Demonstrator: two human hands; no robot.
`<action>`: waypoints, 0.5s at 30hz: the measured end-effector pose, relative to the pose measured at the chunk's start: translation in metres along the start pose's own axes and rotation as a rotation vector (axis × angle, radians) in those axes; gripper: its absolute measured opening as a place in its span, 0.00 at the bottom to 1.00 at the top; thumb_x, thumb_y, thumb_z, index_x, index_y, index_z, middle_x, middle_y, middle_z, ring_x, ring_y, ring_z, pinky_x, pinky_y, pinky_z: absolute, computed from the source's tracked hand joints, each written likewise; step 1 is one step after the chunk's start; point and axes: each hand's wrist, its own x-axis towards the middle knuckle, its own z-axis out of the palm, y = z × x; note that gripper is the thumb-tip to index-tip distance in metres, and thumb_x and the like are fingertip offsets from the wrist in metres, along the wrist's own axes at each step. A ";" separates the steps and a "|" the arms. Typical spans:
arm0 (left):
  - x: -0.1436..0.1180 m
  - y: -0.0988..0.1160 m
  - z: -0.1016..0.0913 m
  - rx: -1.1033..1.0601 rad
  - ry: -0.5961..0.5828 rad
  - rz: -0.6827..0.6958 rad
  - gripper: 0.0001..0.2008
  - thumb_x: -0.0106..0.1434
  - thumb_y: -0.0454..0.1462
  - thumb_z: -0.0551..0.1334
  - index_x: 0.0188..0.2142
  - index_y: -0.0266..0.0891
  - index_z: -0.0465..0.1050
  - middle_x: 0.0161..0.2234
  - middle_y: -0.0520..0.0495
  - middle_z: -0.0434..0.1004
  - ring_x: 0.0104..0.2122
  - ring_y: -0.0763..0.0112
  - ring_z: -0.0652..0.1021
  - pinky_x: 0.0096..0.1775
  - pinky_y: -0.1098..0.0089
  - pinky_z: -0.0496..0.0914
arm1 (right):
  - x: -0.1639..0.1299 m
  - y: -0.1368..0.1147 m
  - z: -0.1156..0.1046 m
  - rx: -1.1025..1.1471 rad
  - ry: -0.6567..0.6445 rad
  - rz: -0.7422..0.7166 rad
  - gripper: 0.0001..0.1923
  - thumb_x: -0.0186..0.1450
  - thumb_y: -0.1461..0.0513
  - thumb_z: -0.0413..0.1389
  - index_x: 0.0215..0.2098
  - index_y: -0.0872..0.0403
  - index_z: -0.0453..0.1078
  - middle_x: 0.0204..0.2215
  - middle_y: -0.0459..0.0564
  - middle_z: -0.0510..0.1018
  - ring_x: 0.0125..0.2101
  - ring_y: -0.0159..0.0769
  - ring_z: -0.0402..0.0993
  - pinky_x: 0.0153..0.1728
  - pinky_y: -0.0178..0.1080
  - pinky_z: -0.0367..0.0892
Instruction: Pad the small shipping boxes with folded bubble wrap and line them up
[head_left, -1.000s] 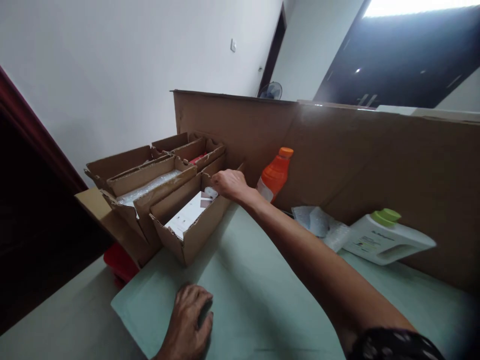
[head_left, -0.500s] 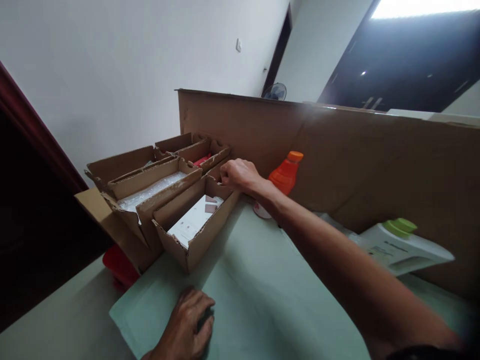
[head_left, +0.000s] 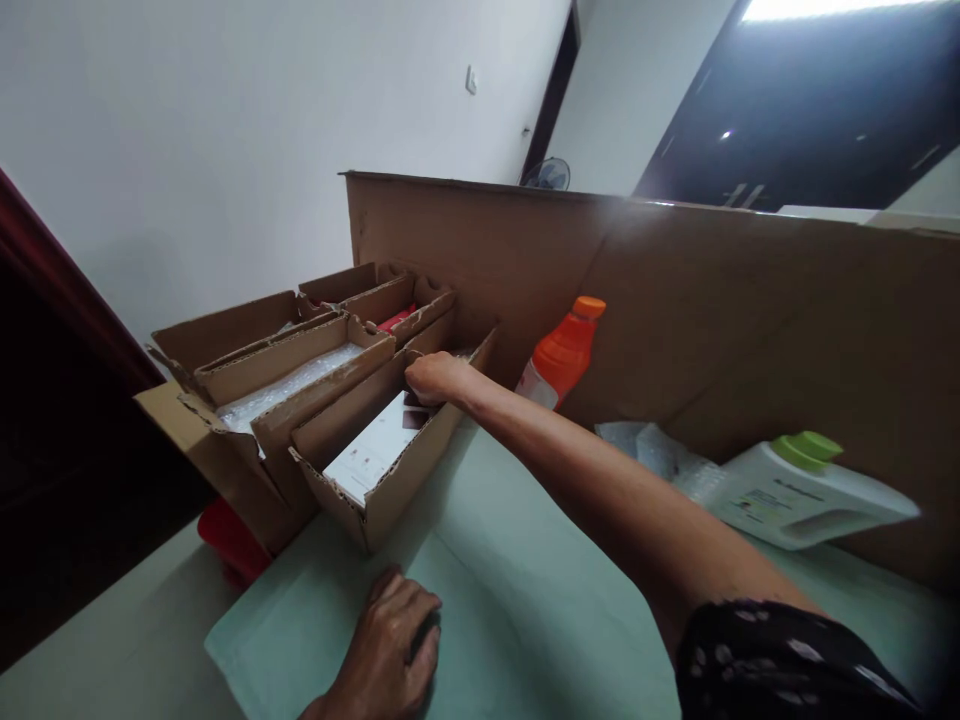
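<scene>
Right hand: fingers curled into the nearest open cardboard box, touching the white carton inside; grip unclear.
Left hand: fingers together, flat on green tabletop.
Detergent jug: label print unreadable.
Orange bottle: against the cardboard partition.

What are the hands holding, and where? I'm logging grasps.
The right hand reaches into the nearest box; any grip is hidden. The left hand lies flat on the table, holding nothing.

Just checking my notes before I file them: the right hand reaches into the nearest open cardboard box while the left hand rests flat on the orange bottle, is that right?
Not quite. In the head view the left hand rests on the pale green table cover, well apart from the orange bottle. The right hand does reach into the nearest open cardboard box.
</scene>
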 end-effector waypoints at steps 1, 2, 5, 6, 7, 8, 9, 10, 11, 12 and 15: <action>0.000 -0.002 0.001 -0.004 0.014 0.013 0.10 0.61 0.29 0.55 0.38 0.38 0.74 0.32 0.44 0.79 0.33 0.61 0.78 0.41 0.57 0.75 | -0.006 0.000 -0.006 -0.009 0.028 0.037 0.13 0.62 0.64 0.59 0.44 0.57 0.81 0.43 0.62 0.84 0.47 0.51 0.80 0.46 0.44 0.71; 0.001 -0.004 0.001 -0.016 0.032 0.023 0.10 0.62 0.30 0.55 0.39 0.38 0.74 0.32 0.45 0.79 0.34 0.61 0.78 0.40 0.59 0.75 | -0.015 0.001 -0.015 -0.022 0.064 0.079 0.14 0.63 0.64 0.59 0.45 0.58 0.80 0.43 0.62 0.83 0.48 0.51 0.79 0.46 0.43 0.71; 0.003 -0.006 -0.004 -0.035 0.148 0.038 0.16 0.64 0.31 0.57 0.50 0.40 0.71 0.42 0.42 0.79 0.41 0.62 0.80 0.42 0.64 0.77 | -0.061 0.020 -0.042 -0.056 0.198 0.216 0.14 0.64 0.67 0.54 0.46 0.59 0.78 0.41 0.60 0.83 0.46 0.49 0.78 0.44 0.42 0.69; 0.004 -0.004 -0.008 -0.020 0.206 0.046 0.20 0.64 0.31 0.57 0.55 0.41 0.68 0.47 0.40 0.77 0.45 0.61 0.80 0.44 0.64 0.77 | -0.082 0.030 -0.050 -0.054 0.241 0.258 0.14 0.65 0.67 0.53 0.44 0.58 0.78 0.38 0.58 0.83 0.43 0.47 0.79 0.42 0.41 0.69; 0.006 -0.001 -0.011 0.002 0.270 0.058 0.24 0.65 0.32 0.58 0.60 0.42 0.63 0.52 0.38 0.75 0.50 0.60 0.79 0.47 0.63 0.76 | -0.104 0.042 -0.055 -0.006 0.302 0.297 0.12 0.65 0.66 0.53 0.41 0.57 0.78 0.35 0.54 0.82 0.39 0.43 0.78 0.39 0.39 0.68; 0.008 0.003 -0.014 0.027 0.338 0.075 0.28 0.65 0.33 0.59 0.64 0.44 0.59 0.56 0.37 0.71 0.54 0.58 0.76 0.51 0.61 0.75 | -0.127 0.053 -0.056 0.078 0.337 0.285 0.11 0.64 0.65 0.53 0.38 0.55 0.78 0.31 0.50 0.81 0.34 0.39 0.77 0.36 0.37 0.67; 0.010 0.008 -0.016 0.050 0.404 0.090 0.32 0.65 0.36 0.61 0.67 0.46 0.54 0.59 0.35 0.67 0.57 0.55 0.73 0.54 0.57 0.73 | -0.148 0.062 -0.054 0.185 0.296 0.230 0.09 0.62 0.65 0.54 0.34 0.55 0.78 0.26 0.48 0.79 0.28 0.35 0.74 0.31 0.35 0.65; 0.013 0.014 -0.017 0.066 0.463 0.104 0.36 0.65 0.39 0.63 0.69 0.47 0.49 0.63 0.34 0.62 0.61 0.51 0.70 0.56 0.53 0.71 | -0.167 0.068 -0.049 0.304 0.217 0.170 0.09 0.62 0.64 0.54 0.30 0.54 0.77 0.23 0.46 0.77 0.25 0.33 0.71 0.27 0.35 0.63; 0.017 0.020 -0.016 0.075 0.508 0.116 0.41 0.64 0.43 0.64 0.70 0.48 0.45 0.65 0.33 0.57 0.63 0.46 0.66 0.57 0.48 0.69 | -0.183 0.070 -0.040 0.418 0.124 0.119 0.08 0.61 0.63 0.54 0.29 0.53 0.77 0.22 0.45 0.76 0.23 0.32 0.69 0.25 0.34 0.61; 0.021 0.024 -0.014 0.078 0.527 0.127 0.45 0.62 0.48 0.65 0.71 0.48 0.41 0.67 0.32 0.54 0.64 0.42 0.64 0.58 0.44 0.67 | -0.195 0.068 -0.029 0.520 0.015 0.076 0.08 0.59 0.63 0.55 0.29 0.52 0.77 0.21 0.44 0.76 0.21 0.31 0.68 0.23 0.34 0.60; 0.034 0.032 -0.001 -0.017 0.359 0.186 0.49 0.60 0.51 0.65 0.72 0.42 0.40 0.61 0.28 0.64 0.58 0.40 0.71 0.55 0.46 0.69 | -0.202 0.053 -0.002 0.672 -0.247 -0.010 0.11 0.55 0.66 0.57 0.32 0.49 0.80 0.20 0.42 0.79 0.21 0.32 0.70 0.23 0.33 0.62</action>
